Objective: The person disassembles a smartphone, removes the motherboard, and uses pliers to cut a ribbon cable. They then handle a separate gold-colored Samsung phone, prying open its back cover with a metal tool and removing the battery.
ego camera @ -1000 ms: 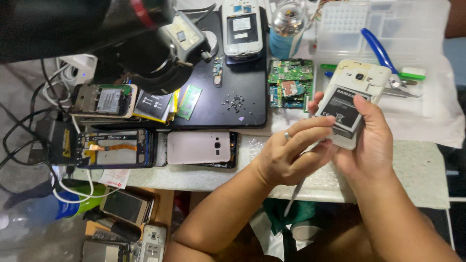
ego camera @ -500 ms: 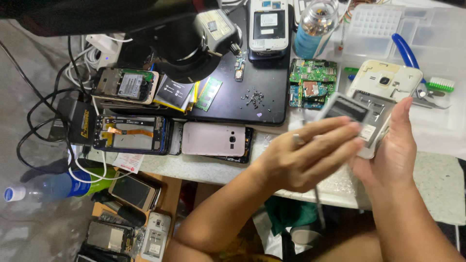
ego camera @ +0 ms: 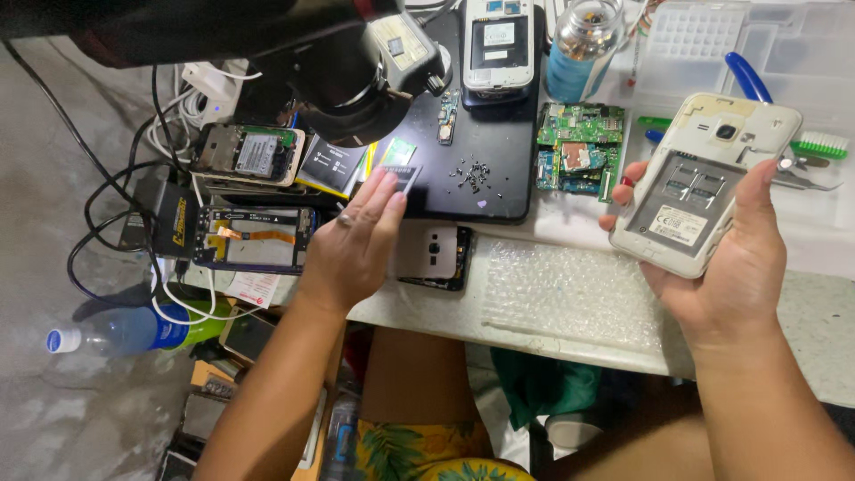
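1. Hands: right hand [ego camera: 735,258] closed around a white phone body [ego camera: 704,183] with its back cover off, empty battery bay facing up, held above the right part of the bench [ego camera: 802,330]. The thumb lies along the phone's right edge; the fingertips wrap its left edge.
2. Left hand [ego camera: 352,240], palm down with fingers extended, its fingertips on a small dark battery [ego camera: 398,174] at the left edge of a black work mat [ego camera: 499,191]. Whether it grips the battery cannot be told.
3. Under the left palm's right side: a silver phone back [ego camera: 436,254], lying flat on the bench.
4. On the mat: a scatter of tiny screws [ego camera: 472,172] and a narrow circuit strip [ego camera: 447,116]; at its far edge, a white phone [ego camera: 499,49] with its back open.
5. Right of the mat: green circuit boards [ego camera: 574,147], just left of the held phone.
6. Bench front, between the hands: a sheet of bubble wrap [ego camera: 570,289].
7. Far right: a clear plastic parts box [ego camera: 748,44], blue-handled pliers [ego camera: 748,78] and a green-bristled brush [ego camera: 819,144].
8. Far centre: a glass jar [ego camera: 583,40] with a blue base.
9. Left of the left hand: two opened phones [ego camera: 254,236], one above the other, amid black and white cables [ego camera: 134,205].
10. Top left: a black microscope head [ego camera: 356,67] overhanging the mat.
11. Floor, lower left: a plastic bottle [ego camera: 116,331] lying on its side.
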